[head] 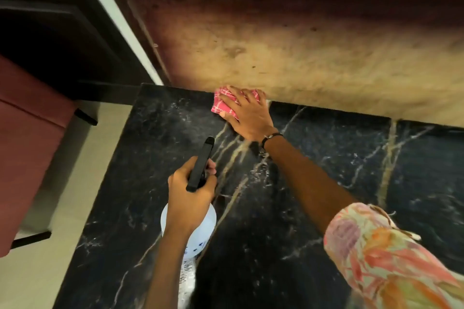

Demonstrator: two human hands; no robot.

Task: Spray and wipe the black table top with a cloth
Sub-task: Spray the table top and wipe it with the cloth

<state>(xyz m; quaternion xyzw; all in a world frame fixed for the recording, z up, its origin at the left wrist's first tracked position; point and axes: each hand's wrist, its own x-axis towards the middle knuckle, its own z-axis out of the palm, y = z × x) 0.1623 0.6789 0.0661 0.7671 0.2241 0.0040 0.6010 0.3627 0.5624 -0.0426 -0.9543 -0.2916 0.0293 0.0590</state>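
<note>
Nearest, at the lower right of the frame, a floral sleeve (391, 258) covered the reaching arm, pushed up enough to stay off the wet stone. At lower centre the left hand (189, 198) curled round the neck of the spray bottle (190, 223), its black nozzle head pointing up the frame toward the far edge, probably kept ready so another burst could follow without setting it down. The black table top (288, 221), veined in white and tan, filled the lower half of the frame. Farther up, just above centre, the right hand (247, 114) lay flat with fingers spread over the pink cloth (226, 105), pressing it onto the table's far edge beside the stained wall (313, 52), likely to work the seam where grime gathers
</note>
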